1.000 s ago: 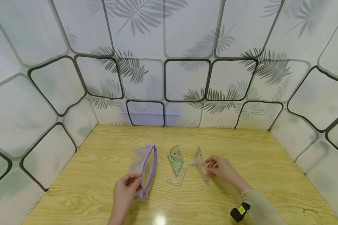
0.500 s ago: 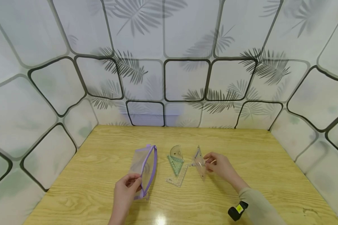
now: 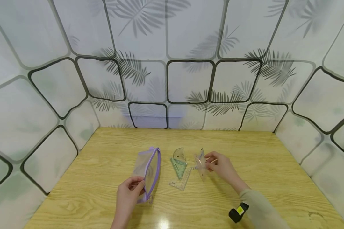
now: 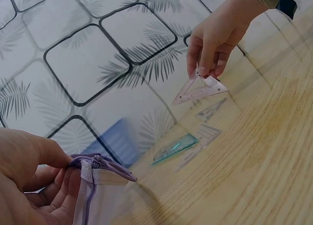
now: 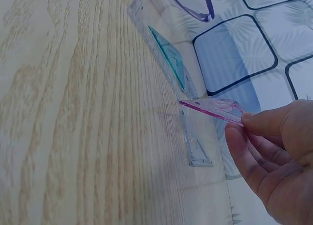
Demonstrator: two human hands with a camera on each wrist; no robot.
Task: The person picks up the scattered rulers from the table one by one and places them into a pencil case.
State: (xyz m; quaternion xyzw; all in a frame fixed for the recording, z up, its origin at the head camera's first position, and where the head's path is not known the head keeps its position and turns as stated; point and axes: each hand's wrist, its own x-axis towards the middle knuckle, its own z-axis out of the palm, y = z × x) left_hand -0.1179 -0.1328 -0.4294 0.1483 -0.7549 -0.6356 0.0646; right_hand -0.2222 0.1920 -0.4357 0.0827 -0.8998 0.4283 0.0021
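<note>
Nearest you, your left hand (image 3: 129, 194) pinches the near end of the purple mesh pouch (image 3: 147, 171), thumb and fingers curled on its zip edge; the left wrist view shows the hand (image 4: 29, 181) holding the pouch (image 4: 95, 186) open at the top. The pouch lies on the wooden table (image 3: 103, 197) and runs away from you, left of centre. On the right, a black wrist device (image 3: 237, 212) sits on your sleeve. Farther in, your right hand (image 3: 220, 167) pinches a clear triangle (image 3: 201, 163) by one edge between thumb and fingertips, raised off the table and tilted; the right wrist view shows its pink-tinted edge (image 5: 212, 109) in the hand (image 5: 274, 156). Between pouch and raised triangle, a clear ruler (image 3: 181, 182) lies flat, with a green triangle (image 3: 179, 168) just beyond it and a protractor (image 3: 179, 155) farthest. Another clear triangle (image 3: 201, 156) lies behind the raised one.
</note>
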